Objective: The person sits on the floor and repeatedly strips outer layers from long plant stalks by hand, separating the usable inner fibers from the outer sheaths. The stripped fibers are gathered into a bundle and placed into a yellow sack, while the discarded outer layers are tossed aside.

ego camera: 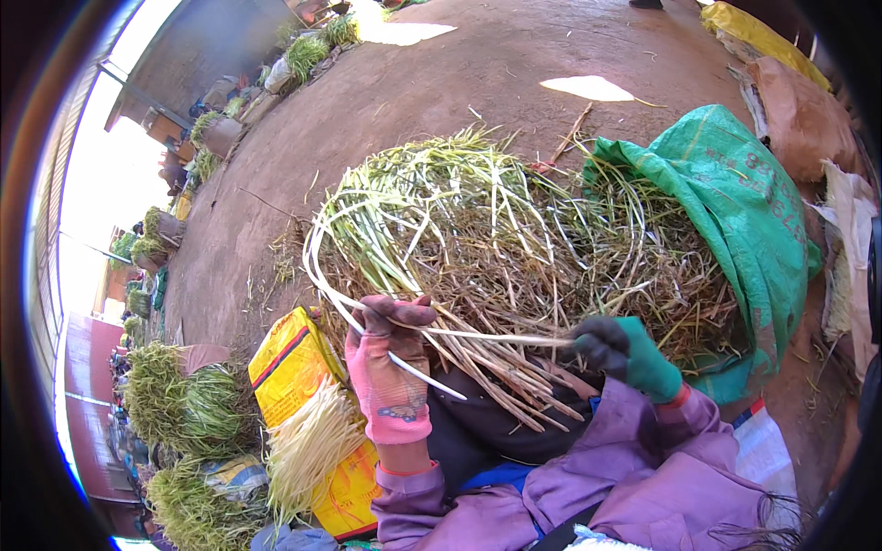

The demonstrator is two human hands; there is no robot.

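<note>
My left hand (393, 358), in a pink glove with dirty fingertips, grips long pale plant stalks (329, 289) that bend around above it. From there one stalk (496, 337) runs across to my right hand (627, 351), whose green and dark glove is closed around its brownish end. Over my lap lies a bunch of loose stalks (496, 368) with brown lower ends. Just beyond is a large heap of green and brown stalks (482, 227), partly inside a green woven sack (744, 200). A bundle of cleaned, whitish stalks (313, 441) rests at left on a yellow printed sack (293, 372).
More bundles of green stalks (207, 406) stand at far left, with others (303, 58) along the far side. Brown earth floor (441, 89) stretches ahead. A brown sack (803, 117) and a yellow sack (765, 41) lie at upper right. A white sack (768, 448) is at lower right.
</note>
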